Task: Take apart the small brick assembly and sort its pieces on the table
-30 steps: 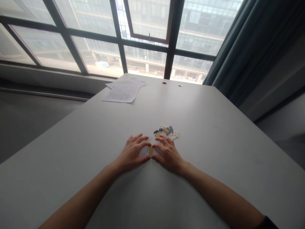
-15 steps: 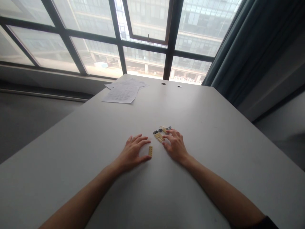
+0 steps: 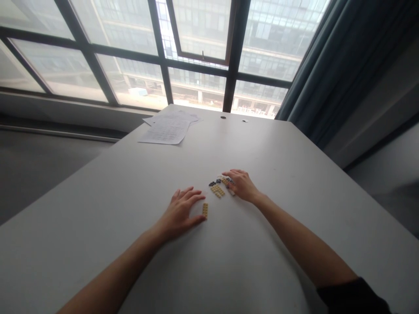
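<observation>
My left hand [image 3: 183, 210] rests on the table with its fingers apart, its thumb at the near end of a tan studded toy brick [image 3: 205, 209]. To the right, my right hand [image 3: 241, 185] reaches over a small pile of bricks, fingers spread and curved above it. Beside that hand lie several tan bricks [image 3: 217, 190]. Dark bricks [image 3: 212, 183] sit at the pile's left, and another tan piece [image 3: 225, 181] is near my right fingertips. Part of the pile is hidden under my right hand, which shows no brick lifted.
Printed paper sheets [image 3: 166, 131] lie on the far left of the white table [image 3: 248, 148]. A round dark hole [image 3: 223, 117] is near the table's far edge. Large windows stand behind it, with a dark curtain [image 3: 314, 78] on the right.
My right hand has shifted slightly right and away from me, uncovering more of the tan bricks. My left hand stays by its tan brick. The whole view has tilted a little.
</observation>
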`<state>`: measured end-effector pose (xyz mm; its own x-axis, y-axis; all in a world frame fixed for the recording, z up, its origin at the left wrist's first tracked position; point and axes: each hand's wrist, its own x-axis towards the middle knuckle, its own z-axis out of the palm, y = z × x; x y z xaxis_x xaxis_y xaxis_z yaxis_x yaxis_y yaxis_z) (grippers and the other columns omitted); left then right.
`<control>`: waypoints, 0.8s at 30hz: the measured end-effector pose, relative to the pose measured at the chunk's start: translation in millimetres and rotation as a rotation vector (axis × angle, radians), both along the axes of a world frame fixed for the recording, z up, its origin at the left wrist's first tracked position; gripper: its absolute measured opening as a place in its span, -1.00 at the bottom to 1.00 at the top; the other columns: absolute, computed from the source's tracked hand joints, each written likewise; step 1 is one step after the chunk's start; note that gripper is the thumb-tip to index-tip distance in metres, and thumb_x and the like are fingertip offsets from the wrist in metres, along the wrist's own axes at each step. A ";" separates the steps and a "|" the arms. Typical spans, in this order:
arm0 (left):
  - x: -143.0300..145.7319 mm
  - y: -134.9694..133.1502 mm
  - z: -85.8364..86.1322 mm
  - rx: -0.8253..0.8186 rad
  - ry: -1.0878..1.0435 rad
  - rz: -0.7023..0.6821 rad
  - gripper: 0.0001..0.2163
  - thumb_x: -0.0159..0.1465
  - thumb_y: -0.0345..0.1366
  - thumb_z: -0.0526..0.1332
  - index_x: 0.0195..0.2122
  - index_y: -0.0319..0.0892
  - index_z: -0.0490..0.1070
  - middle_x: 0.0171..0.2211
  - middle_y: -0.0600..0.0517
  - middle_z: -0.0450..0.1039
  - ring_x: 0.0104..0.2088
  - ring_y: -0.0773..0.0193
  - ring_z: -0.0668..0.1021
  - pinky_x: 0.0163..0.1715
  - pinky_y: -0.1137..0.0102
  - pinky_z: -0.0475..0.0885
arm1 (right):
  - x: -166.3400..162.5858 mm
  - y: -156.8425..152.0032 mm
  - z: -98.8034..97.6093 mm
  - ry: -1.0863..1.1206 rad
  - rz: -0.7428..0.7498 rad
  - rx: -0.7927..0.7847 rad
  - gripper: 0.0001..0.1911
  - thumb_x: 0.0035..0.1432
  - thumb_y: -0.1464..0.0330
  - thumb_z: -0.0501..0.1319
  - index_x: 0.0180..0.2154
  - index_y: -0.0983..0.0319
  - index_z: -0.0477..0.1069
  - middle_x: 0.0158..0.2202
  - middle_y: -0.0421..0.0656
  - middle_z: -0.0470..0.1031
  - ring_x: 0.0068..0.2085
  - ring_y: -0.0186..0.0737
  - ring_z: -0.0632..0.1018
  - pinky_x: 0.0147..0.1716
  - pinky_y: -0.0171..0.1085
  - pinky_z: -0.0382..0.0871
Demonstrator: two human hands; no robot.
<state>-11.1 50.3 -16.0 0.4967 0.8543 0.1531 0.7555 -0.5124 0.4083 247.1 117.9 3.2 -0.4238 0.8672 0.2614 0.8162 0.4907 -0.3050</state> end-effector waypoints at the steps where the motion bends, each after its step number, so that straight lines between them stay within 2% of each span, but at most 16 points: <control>1: 0.0 0.1 -0.1 0.003 0.001 -0.002 -0.53 0.15 0.01 0.23 0.07 -0.01 0.32 0.16 -0.05 0.30 0.25 -0.08 0.17 0.21 -0.12 -0.08 | -2.8 1.5 1.1 -0.025 0.021 -0.003 -0.69 0.21 0.45 0.14 -0.02 0.14 0.42 -0.05 -0.11 0.51 0.05 -0.14 0.41 0.06 -0.11 0.14; 5: -0.3 0.6 -1.5 0.007 0.003 -0.001 -0.53 0.15 0.00 0.23 0.07 -0.01 0.32 0.16 -0.04 0.30 0.25 -0.08 0.17 0.21 -0.12 -0.08 | -9.0 2.4 4.4 -0.162 0.069 0.019 -0.75 0.22 0.48 0.10 -0.15 0.14 0.49 -0.15 -0.13 0.54 -0.05 -0.13 0.43 -0.04 -0.14 0.15; 10: -1.0 0.9 -2.8 0.010 -0.009 -0.007 -0.53 0.14 0.00 0.23 0.07 -0.02 0.33 0.16 -0.06 0.29 0.25 -0.09 0.17 0.21 -0.13 -0.08 | -4.7 0.8 8.1 -0.239 0.048 0.018 -0.80 0.19 0.48 0.12 -0.29 0.18 0.52 -0.19 -0.11 0.54 -0.11 -0.14 0.43 -0.07 -0.18 0.15; 17: -2.5 2.0 -4.6 0.004 0.000 -0.007 -0.52 0.14 0.02 0.23 0.07 0.00 0.32 0.17 -0.04 0.28 0.26 -0.08 0.16 0.21 -0.13 -0.10 | -5.3 0.1 9.3 -0.185 0.028 -0.017 -0.78 0.21 0.42 0.13 -0.14 0.17 0.50 -0.12 -0.09 0.52 -0.06 -0.13 0.43 -0.04 -0.18 0.17; 20: -2.7 1.9 -5.0 0.005 0.001 -0.009 -0.51 0.14 0.02 0.23 0.07 0.01 0.32 0.17 -0.03 0.28 0.26 -0.08 0.16 0.21 -0.13 -0.10 | -9.8 -3.0 8.6 -0.142 0.099 -0.017 -0.72 0.13 0.46 0.20 -0.09 0.16 0.46 -0.06 -0.11 0.50 -0.02 -0.14 0.41 0.00 -0.17 0.16; 24: -2.9 1.4 -5.4 0.014 -0.011 -0.013 -0.52 0.14 0.01 0.23 0.07 0.01 0.32 0.16 -0.04 0.29 0.25 -0.08 0.17 0.21 -0.13 -0.10 | -13.3 -6.1 10.1 -0.131 0.231 -0.039 -0.66 0.03 0.50 0.24 -0.11 0.14 0.46 -0.07 -0.15 0.51 0.01 -0.14 0.41 0.03 -0.15 0.14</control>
